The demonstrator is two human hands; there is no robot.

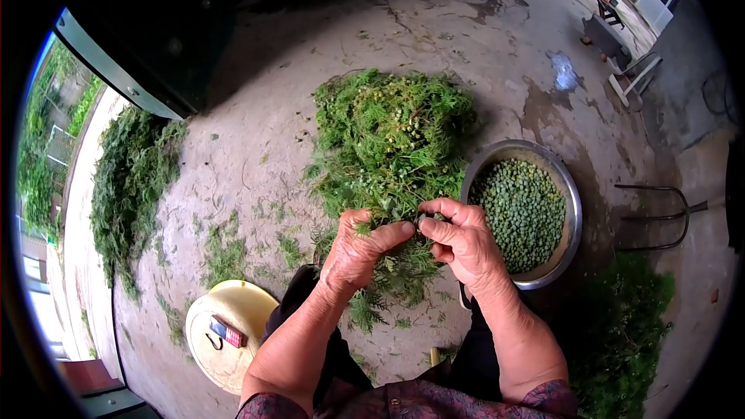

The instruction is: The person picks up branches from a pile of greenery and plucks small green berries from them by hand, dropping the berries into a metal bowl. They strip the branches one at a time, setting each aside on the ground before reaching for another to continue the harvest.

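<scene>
My left hand (358, 250) is closed on a green conifer sprig (363, 228), and some of its leaves poke out by the fingers. Close beside it, the thumb and fingers of my right hand (463, 240) are pinched together at the sprig's end. Whatever sits between those right fingertips is too small to make out. Just beyond both hands lies a heap of conifer branches (392, 120) dotted with small pale green cones. To the right of my right hand stands a metal basin (573, 186) holding many small green cones (521, 213).
An upturned pale yellow tub (256, 295) at lower left carries a phone and a small box (226, 331). Other branch piles lie at left (136, 186) and lower right (621, 326). A metal fork (660, 217) lies at right. Loose sprigs (225, 252) litter the concrete.
</scene>
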